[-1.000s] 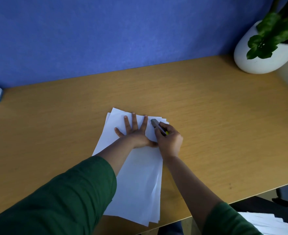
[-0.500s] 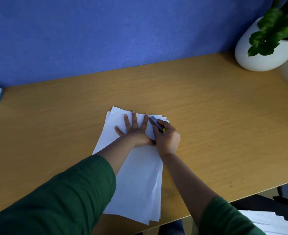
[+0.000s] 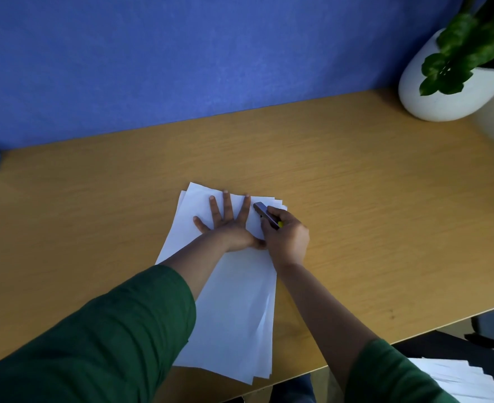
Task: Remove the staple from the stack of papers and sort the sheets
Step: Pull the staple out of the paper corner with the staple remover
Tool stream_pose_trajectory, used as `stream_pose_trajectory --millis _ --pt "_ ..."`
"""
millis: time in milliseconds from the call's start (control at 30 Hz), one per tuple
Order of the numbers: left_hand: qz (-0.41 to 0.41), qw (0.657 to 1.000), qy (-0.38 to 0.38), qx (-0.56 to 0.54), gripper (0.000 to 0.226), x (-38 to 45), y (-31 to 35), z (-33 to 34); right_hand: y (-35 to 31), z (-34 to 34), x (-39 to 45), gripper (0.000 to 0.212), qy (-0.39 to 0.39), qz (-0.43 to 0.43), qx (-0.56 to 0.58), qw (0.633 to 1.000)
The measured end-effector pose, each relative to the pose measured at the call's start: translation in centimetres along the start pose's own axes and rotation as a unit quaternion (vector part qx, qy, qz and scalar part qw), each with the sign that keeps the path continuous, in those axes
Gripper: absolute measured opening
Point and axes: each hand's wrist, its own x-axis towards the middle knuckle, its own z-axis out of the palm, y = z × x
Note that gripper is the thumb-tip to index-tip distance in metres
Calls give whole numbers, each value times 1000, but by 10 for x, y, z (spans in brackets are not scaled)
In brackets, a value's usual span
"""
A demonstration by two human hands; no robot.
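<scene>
Wooden desk (image 3: 356, 199) against a blue partition wall (image 3: 182, 53), white potted plant (image 3: 455, 82) at its corner

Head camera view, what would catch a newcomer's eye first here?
The stack of white papers at the desk's middle, with the left hand pressed flat on its far end. Beside it, the right hand works a grey staple remover at the stack's far right corner. A white plant pot sits far right.

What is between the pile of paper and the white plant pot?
Nothing: in the head view only bare wooden desk lies between the stack of papers and the white plant pot.
</scene>
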Motion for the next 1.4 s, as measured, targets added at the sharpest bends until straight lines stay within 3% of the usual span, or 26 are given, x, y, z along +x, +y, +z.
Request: stream_pose_trajectory --millis 167,433,800,1033,1233,1400 --pt "1 1000 11 5 109 -1 0 0 -6 4 4 27 -10 -15 -55 998" --pt "2 1000 2 -7 116 0 0 0 -10 0 7 22 26 51 36 998" --pt "-5 1000 8 6 106 1 0 1 -1 3 -2 35 -14 -84 -137 987" --pt "-5 1000 3 9 105 2 0 0 -2 10 0 34 -2 -92 -134 987" --pt "-6 1000 -5 6 109 -1 1 -2 -10 7 3 25 20 37 -11 999" --pt "-5 1000 -7 6 109 -3 1 -4 -15 2 11 21 5 145 101 984"
